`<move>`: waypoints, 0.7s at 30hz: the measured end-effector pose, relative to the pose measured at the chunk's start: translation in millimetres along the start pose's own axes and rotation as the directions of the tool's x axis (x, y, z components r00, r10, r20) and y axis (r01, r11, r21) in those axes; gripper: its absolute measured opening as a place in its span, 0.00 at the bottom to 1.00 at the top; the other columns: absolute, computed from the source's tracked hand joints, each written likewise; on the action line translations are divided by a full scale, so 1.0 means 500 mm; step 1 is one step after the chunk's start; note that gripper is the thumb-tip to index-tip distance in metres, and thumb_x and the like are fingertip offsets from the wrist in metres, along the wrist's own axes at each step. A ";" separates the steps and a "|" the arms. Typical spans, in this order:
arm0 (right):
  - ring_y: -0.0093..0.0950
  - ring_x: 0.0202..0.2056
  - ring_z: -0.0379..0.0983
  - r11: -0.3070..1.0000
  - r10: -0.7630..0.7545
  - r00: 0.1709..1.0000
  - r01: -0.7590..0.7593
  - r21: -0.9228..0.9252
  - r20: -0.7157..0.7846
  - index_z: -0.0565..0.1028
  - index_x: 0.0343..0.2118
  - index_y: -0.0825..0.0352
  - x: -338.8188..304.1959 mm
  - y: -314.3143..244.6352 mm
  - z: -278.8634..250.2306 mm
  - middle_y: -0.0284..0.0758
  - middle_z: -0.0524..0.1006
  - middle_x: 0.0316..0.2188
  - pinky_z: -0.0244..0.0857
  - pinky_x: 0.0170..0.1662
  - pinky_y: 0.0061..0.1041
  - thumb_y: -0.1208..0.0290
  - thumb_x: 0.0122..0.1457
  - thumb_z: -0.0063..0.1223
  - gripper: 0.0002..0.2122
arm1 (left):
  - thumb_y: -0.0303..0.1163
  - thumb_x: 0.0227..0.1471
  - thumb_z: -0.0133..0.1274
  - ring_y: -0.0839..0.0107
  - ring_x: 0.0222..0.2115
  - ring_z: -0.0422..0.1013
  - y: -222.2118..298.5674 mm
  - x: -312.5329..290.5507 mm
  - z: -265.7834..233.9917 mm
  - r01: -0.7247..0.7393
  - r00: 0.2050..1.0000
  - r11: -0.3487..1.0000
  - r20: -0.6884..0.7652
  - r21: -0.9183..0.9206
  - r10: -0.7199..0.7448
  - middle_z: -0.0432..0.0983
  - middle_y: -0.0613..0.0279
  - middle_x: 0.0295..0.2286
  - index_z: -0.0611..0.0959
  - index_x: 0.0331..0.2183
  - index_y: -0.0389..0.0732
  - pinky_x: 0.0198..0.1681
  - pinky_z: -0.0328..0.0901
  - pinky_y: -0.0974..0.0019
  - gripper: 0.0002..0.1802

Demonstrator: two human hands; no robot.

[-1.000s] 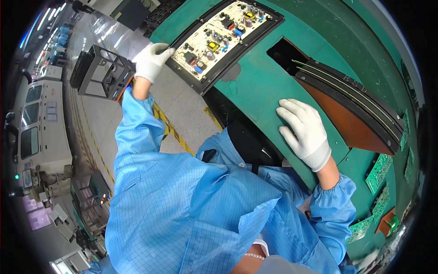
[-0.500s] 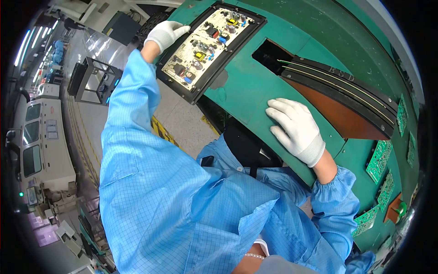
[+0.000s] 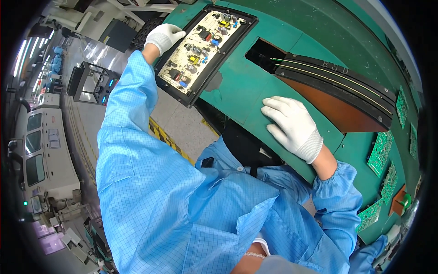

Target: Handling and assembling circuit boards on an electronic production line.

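Observation:
A black tray-like frame [image 3: 191,97] lies slanted across the upper left of the green bench, holding a cream circuit board [image 3: 186,68] with black, yellow, red and blue components. My left hand [image 3: 163,38], in a white glove, is closed at the frame's far left edge, with one finger reaching over the rim; its other fingers are partly hidden. On the bench top, my right hand [image 3: 292,123], also white-gloved, lies palm down with fingers spread and nothing in it. Its fingertips are a little apart from the slotted black rail and brown panel.
Right of the frame, a rectangular opening [image 3: 262,55] leads to a curved black rail [image 3: 337,73] above a brown panel [image 3: 319,105]. Several green circuit boards [image 3: 380,153] stand along the right edge. A gap in the green bench [image 3: 246,98] shows the floor [image 3: 182,121].
The whole view has shifted slightly, with the frame and bench a little further left in the picture. Both hands keep their places relative to the frame and bench.

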State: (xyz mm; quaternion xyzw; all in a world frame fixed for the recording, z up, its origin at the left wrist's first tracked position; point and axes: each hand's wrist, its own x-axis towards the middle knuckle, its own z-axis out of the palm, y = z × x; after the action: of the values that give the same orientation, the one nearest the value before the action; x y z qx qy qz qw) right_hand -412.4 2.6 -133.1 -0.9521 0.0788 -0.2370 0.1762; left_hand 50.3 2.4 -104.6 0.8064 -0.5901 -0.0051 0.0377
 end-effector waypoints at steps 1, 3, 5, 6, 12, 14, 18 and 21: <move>0.38 0.51 0.69 1.000 0.002 1.000 -0.002 -0.002 -0.007 0.74 0.44 0.67 -0.003 0.001 -0.001 0.39 0.73 0.47 0.62 0.55 0.38 0.72 0.50 0.57 0.17 | 0.51 0.52 0.53 0.54 0.38 0.76 0.005 0.005 -0.004 -0.006 1.000 1.000 -0.002 0.004 0.006 0.80 0.46 0.36 0.84 0.40 0.35 0.45 0.68 0.61 0.27; 0.38 0.51 0.69 1.000 -0.004 1.000 0.004 0.003 -0.018 0.74 0.44 0.68 -0.004 0.001 0.002 0.39 0.73 0.47 0.62 0.55 0.38 0.72 0.50 0.57 0.16 | 0.50 0.52 0.53 0.54 0.39 0.76 0.006 0.012 -0.004 0.051 0.999 0.995 -0.010 0.084 -0.050 0.80 0.48 0.36 0.85 0.39 0.38 0.46 0.68 0.61 0.25; 0.38 0.51 0.69 1.000 -0.005 1.000 0.005 0.005 -0.015 0.74 0.44 0.67 0.000 0.000 0.003 0.39 0.73 0.47 0.62 0.55 0.38 0.72 0.50 0.57 0.16 | 0.51 0.52 0.53 0.54 0.40 0.76 -0.004 0.008 0.001 0.054 0.998 0.995 -0.014 0.081 -0.053 0.80 0.48 0.37 0.85 0.39 0.39 0.46 0.68 0.60 0.24; 0.38 0.51 0.69 1.000 -0.004 1.000 0.004 0.004 -0.013 0.74 0.44 0.67 0.000 0.001 0.003 0.40 0.73 0.47 0.62 0.55 0.38 0.72 0.50 0.57 0.17 | 0.51 0.52 0.52 0.53 0.40 0.75 -0.002 0.004 0.002 0.045 0.999 0.997 -0.001 0.064 -0.045 0.79 0.47 0.38 0.84 0.40 0.40 0.46 0.68 0.60 0.25; 0.38 0.51 0.69 1.000 0.004 1.000 -0.004 -0.006 -0.015 0.74 0.44 0.67 -0.008 0.005 0.007 0.40 0.73 0.48 0.62 0.55 0.38 0.72 0.50 0.57 0.16 | 0.54 0.50 0.55 0.54 0.36 0.73 0.149 -0.091 -0.015 -0.358 0.878 0.933 -0.353 -0.032 0.324 0.76 0.52 0.32 0.84 0.37 0.41 0.41 0.67 0.58 0.25; 0.38 0.51 0.69 1.000 0.003 1.000 -0.003 0.001 -0.018 0.74 0.44 0.67 -0.010 0.005 0.007 0.40 0.73 0.48 0.62 0.55 0.38 0.72 0.50 0.57 0.16 | 0.54 0.47 0.58 0.55 0.34 0.72 0.202 -0.117 -0.013 -0.452 0.831 0.892 -0.358 0.015 0.427 0.74 0.54 0.29 0.85 0.32 0.40 0.39 0.67 0.58 0.24; 0.39 0.52 0.69 1.000 -0.004 0.999 0.004 0.005 -0.037 0.74 0.44 0.67 -0.012 0.009 0.011 0.40 0.73 0.47 0.61 0.56 0.38 0.72 0.50 0.57 0.16 | 0.47 0.42 0.64 0.56 0.35 0.71 0.240 -0.128 0.017 -0.458 0.823 0.879 -0.311 0.131 0.475 0.74 0.56 0.30 0.83 0.34 0.40 0.40 0.67 0.59 0.22; 0.38 0.52 0.68 1.000 -0.009 1.000 0.009 0.024 -0.026 0.73 0.43 0.67 -0.009 0.008 0.009 0.40 0.73 0.47 0.61 0.56 0.38 0.71 0.51 0.56 0.15 | 0.41 0.40 0.63 0.55 0.35 0.71 0.254 -0.129 0.013 -0.413 0.880 0.909 -0.236 0.055 0.413 0.74 0.54 0.29 0.84 0.32 0.40 0.43 0.65 0.56 0.17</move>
State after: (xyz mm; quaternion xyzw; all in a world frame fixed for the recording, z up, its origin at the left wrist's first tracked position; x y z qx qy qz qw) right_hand -414.6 1.2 -140.6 -0.9471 0.0739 -0.2511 0.1855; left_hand -90.7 25.1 -105.1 0.6567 -0.7393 0.1023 0.1083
